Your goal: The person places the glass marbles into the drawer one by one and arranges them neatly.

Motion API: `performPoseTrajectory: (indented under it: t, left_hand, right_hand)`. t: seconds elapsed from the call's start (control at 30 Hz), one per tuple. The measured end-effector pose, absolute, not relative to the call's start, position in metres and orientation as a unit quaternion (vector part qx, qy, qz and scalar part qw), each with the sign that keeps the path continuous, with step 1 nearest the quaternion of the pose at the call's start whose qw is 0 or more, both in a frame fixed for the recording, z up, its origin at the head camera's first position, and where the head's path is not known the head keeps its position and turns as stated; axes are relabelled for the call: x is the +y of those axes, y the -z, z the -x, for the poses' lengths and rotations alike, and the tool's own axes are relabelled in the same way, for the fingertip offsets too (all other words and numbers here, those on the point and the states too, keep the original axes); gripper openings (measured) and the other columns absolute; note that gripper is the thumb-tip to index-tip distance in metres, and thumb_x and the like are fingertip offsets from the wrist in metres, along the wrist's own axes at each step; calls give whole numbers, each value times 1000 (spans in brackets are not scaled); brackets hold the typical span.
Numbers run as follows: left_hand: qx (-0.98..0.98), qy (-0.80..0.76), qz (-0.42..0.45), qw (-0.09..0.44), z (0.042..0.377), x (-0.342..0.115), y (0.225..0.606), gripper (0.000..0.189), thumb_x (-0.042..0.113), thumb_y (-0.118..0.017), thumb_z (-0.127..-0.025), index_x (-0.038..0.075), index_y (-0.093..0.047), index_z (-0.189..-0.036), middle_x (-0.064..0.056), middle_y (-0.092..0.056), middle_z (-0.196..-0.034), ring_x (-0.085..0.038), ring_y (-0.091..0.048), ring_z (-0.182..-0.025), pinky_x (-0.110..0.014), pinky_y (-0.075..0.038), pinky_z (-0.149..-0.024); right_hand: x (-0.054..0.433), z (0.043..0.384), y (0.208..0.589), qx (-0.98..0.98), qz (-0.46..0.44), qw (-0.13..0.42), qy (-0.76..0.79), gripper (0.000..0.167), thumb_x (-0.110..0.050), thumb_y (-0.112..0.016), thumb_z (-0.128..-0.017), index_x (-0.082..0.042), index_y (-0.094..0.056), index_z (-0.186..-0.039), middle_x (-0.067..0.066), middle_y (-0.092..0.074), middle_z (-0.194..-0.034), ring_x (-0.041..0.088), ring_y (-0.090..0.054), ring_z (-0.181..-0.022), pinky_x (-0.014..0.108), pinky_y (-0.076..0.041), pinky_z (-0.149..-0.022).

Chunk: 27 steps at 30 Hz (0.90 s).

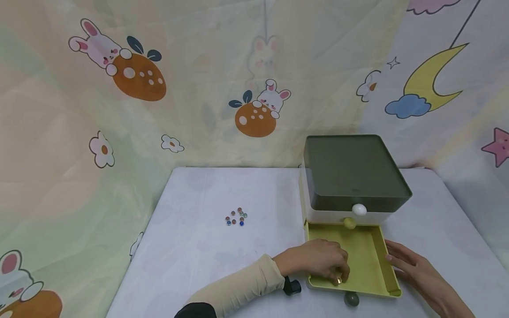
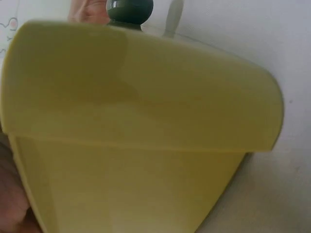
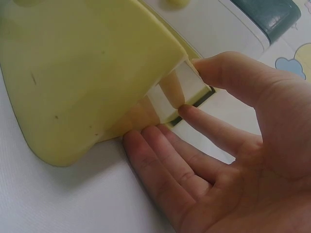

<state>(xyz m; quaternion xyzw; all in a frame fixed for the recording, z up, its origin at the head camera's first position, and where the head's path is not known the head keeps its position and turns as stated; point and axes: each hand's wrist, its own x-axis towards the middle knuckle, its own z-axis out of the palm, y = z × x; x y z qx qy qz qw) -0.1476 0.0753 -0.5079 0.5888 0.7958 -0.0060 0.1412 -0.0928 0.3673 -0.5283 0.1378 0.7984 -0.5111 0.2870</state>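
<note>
A yellow-green drawer (image 1: 363, 256) stands pulled out from the front of a small desktop cabinet. My left hand (image 1: 322, 260) reaches down into it near the front left corner, fingers curled. Between its fingertips it pinches a small shiny gold-coloured thing (image 1: 339, 280), mostly hidden by the fingers. In the left wrist view, the drawer's front (image 2: 141, 87) fills most of the picture. My right hand (image 1: 421, 274) lies along the drawer's right side, fingers extended. Its fingertips (image 3: 141, 138) touch that side wall low down in the right wrist view, with the thumb near the top edge.
Several small glass marbles (image 1: 233, 221), brown, blue and greenish, lie in a cluster on the white table (image 1: 191, 265) left of the drawer. The cabinet's dark green top (image 1: 350, 168) rises behind the drawer. A dark green knob (image 1: 351, 299) sticks out below the drawer's front.
</note>
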Motion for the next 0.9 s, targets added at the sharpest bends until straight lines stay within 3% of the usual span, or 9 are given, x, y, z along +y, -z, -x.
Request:
performPoseTrajectory:
  t: [0.3,0.43,0.6,0.67,0.73,0.83,0.9]
  left_hand:
    - [794,-11,-598,110,147,69,501,25,53,-65,-100,43,-72,-122,24,-63,-114,5,-52,-103,-10,-42,-86]
    - [796,-17,-602,60,145,60,495,26,48,-60,-104,38,-71,-126,21,-65,-118,2,-55,-108,-12,-44,-93]
    - [804,-36,-593,-26,142,45,492,27,46,-59,-105,35,-72,-126,19,-67,-117,0,-59,-110,-13,-46,-96]
    - [809,-44,-582,-62,141,39,492,26,46,-60,-105,35,-72,-126,19,-67,-115,0,-60,-109,-14,-48,-95]
    - [815,-54,-570,-93,141,32,493,26,46,-61,-104,36,-72,-125,19,-67,-115,-1,-60,-108,-16,-48,-91]
    - [823,-72,-550,-122,140,20,489,25,44,-62,-104,34,-72,-124,17,-68,-115,-3,-59,-106,-17,-48,-88]
    - [830,-84,-535,-131,140,12,484,24,43,-64,-103,33,-73,-123,16,-68,-115,-4,-59,-106,-18,-48,-86]
  right_hand:
    - [366,92,527,800,-141,286,509,93,-56,-55,-105,-5,-8,-167,30,-11,-172,50,-24,-155,49,-47,-115]
    - [367,93,526,801,-136,284,510,92,-55,-55,-105,-4,-8,-167,30,-11,-171,50,-26,-154,49,-47,-114]
    - [368,92,526,809,-133,283,497,91,-55,-55,-105,-4,-12,-167,29,-15,-171,30,-49,-143,44,-51,-111]
    - [369,92,526,808,-134,284,498,92,-55,-56,-105,-4,-12,-167,29,-15,-171,30,-48,-143,44,-51,-111]
    - [369,92,527,805,-135,286,503,92,-55,-56,-105,-4,-11,-167,29,-14,-171,39,-43,-148,46,-50,-112]
    - [370,91,528,800,-134,287,509,92,-54,-56,-105,-4,-11,-167,28,-13,-172,16,-55,-137,45,-50,-112]
    - [370,91,528,800,-134,287,509,91,-54,-56,-105,-5,-11,-167,28,-14,-172,13,-55,-136,44,-51,-111]
